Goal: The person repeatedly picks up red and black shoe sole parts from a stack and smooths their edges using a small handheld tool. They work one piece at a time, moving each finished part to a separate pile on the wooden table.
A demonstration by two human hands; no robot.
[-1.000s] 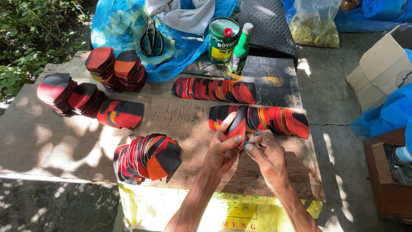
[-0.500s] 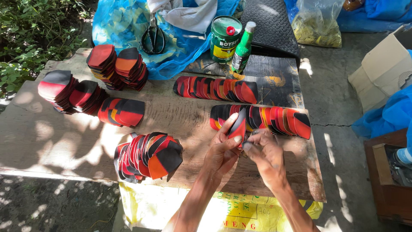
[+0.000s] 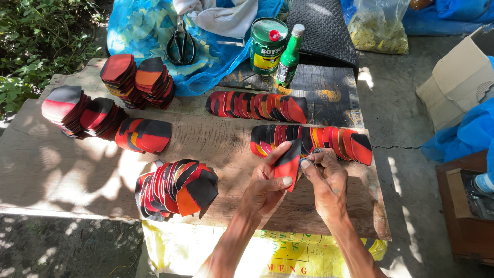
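Red-black piece (image 3: 288, 166) now tilted up off the board (image 3: 226, 146), pinched in left hand (image 3: 267, 186), right hand (image 3: 324, 177) fingertips closed on its edge, just in front of fanned row (image 3: 329, 140) — looks mid-work, not placed.

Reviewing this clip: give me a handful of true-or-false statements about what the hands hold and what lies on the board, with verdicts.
1. Both hands hold one red and black piece. True: the left hand and right hand meet on the red and black piece.
2. The scissors lie on the wooden board beside the hands. False: the scissors rest on the blue plastic sheet at the far side.
3. A green can stands next to a green bottle. True: the green can and green bottle stand side by side.
4. The fanned pile nearest the left hand is all blue. False: that fanned pile is red, orange and black.
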